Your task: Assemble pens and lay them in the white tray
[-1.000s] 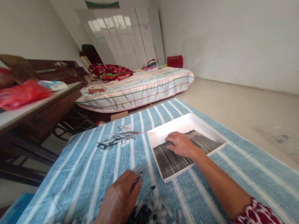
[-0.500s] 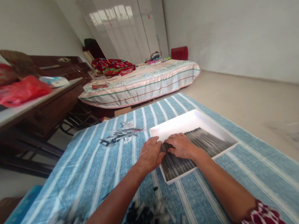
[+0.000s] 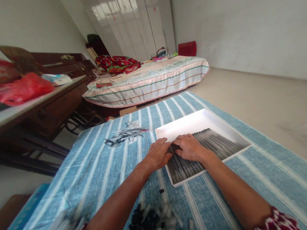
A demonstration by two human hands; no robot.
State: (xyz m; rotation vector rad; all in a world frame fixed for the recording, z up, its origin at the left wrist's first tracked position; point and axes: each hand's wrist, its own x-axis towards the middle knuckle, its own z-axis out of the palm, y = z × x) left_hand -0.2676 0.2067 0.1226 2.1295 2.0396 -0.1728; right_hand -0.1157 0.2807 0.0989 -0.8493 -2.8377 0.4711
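A shallow white box (image 3: 180, 125) rests on the striped cloth, holding a row of dark, slim pens (image 3: 219, 145) laid side by side. My left hand (image 3: 157, 153) bends over the box's left wall, fingers closed against the nearest pens; exactly what its fingertips hold is hidden. Just beside it, my right hand (image 3: 189, 147) reaches in over the pens with its fingers curled down and closed on them near their far ends. The two hands' fingertips nearly meet.
Loose dark, thin parts (image 3: 126, 134) lie left of the box. Closer to me are piled black and clear small pieces (image 3: 157, 219) and a blurred bundle of clear tubes (image 3: 69, 222). A desk with a red plastic bag (image 3: 23, 88) stands left, a bed (image 3: 150, 83) beyond.
The view has shifted slightly, so the box and hands appear a little further right and higher. Both hands keep nearly the same place at the pens.
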